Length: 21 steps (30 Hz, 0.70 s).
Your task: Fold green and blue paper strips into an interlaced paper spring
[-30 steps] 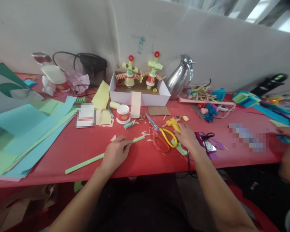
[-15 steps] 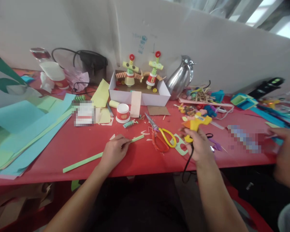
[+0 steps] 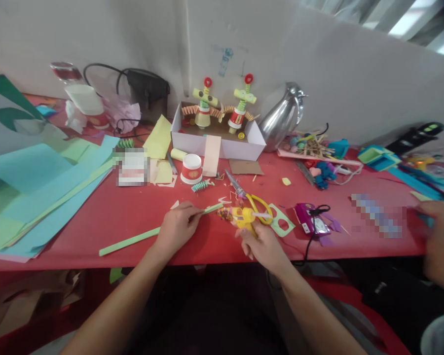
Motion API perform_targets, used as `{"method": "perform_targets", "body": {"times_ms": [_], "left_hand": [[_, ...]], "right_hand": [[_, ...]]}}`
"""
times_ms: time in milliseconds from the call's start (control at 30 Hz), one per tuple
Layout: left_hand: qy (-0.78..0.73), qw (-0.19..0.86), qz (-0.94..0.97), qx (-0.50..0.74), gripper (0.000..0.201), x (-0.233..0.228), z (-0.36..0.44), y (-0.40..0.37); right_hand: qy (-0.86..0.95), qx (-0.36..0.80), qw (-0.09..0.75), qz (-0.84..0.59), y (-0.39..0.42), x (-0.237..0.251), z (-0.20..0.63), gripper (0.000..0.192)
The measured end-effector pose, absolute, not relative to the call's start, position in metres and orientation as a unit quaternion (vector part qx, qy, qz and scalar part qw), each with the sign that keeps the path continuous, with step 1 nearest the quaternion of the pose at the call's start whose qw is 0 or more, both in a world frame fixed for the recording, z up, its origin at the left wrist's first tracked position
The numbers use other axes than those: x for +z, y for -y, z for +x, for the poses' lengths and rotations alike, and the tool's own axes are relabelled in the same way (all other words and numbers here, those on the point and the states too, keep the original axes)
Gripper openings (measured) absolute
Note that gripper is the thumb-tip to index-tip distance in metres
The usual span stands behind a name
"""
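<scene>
My left hand (image 3: 175,228) rests on the red worktop (image 3: 133,217) and its fingers (image 3: 192,213) pinch a long strip of green paper (image 3: 129,240) near its far end. The strip lies flat on the worktop and runs from my fingers toward the left front edge. My right hand (image 3: 264,245) holds a yellow glue gun (image 3: 244,217); the fingers are closed around its grip, and the nozzle points left, very near the pinched end of the strip. I cannot tell if the nozzle touches the paper. The black cord (image 3: 311,236) of the gun goes to the right and down over the worktop edge.

Just behind the gun lie scissors (image 3: 249,199) with yellow handles, and beside them a green paper scrap with holes (image 3: 283,222). Farther back stands a white box (image 3: 222,143) with two small paper figures (image 3: 205,106) inside, a red and white paper cup (image 3: 191,169) in front of it, and a metal jug (image 3: 281,118) to its right. Sheets of blue and green paper (image 3: 37,192) are piled at the left. At the right edge another person's hand (image 3: 438,236) is on the worktop.
</scene>
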<state>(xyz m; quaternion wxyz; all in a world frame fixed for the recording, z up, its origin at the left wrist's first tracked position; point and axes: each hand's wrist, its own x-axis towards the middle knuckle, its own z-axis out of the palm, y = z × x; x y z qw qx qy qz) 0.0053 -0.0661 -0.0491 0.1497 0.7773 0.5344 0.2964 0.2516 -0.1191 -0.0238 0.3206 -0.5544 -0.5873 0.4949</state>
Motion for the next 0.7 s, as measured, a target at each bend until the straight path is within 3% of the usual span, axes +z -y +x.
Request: {"method": "perform_targets", "body": {"times_ms": [700], "left_hand": [[-0.534, 0.157, 0.775, 0.300, 0.022, -0.047, 0.006, 0.066]], "right_hand": [[0.620, 0.406, 0.308, -0.597, 0.114, -0.020, 0.244, 0.040]]}}
